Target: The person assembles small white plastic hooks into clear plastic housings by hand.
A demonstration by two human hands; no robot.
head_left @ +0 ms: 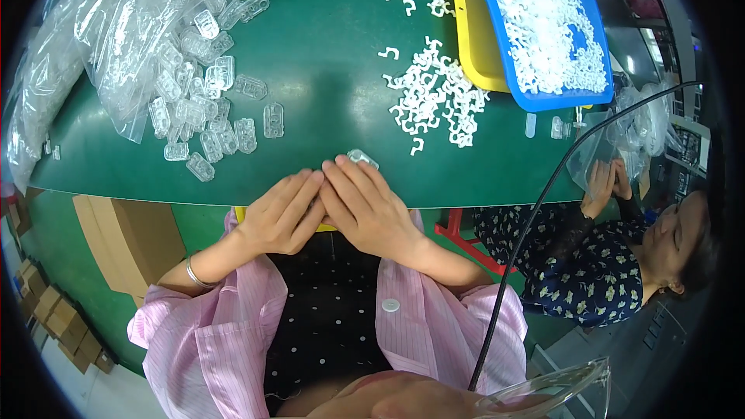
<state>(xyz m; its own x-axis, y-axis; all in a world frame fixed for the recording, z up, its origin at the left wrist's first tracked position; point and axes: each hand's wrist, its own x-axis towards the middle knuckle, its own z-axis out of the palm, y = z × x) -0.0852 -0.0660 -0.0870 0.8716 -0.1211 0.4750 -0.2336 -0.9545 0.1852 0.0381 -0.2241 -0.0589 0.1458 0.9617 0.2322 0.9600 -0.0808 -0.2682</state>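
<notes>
- Left hand [282, 214], fingers bunched, right up against the right hand [366, 209], fingers together; can't tell whether either pinches anything!
- Clear plastic piece [365, 159] peeking out beyond the right hand, by the green table's [310, 128] near edge.
- Left, clear pieces [220, 74] beside a bag [132, 31]; far right, a blue tray [560, 101].

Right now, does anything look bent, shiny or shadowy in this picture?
Head view: the green table's near edge curves, and black frames the rounded image; head view: bright glare streaks the clear bags; head view: a soft dark patch dulls the tabletop's middle, shadow or reflection, I can't tell.
</notes>
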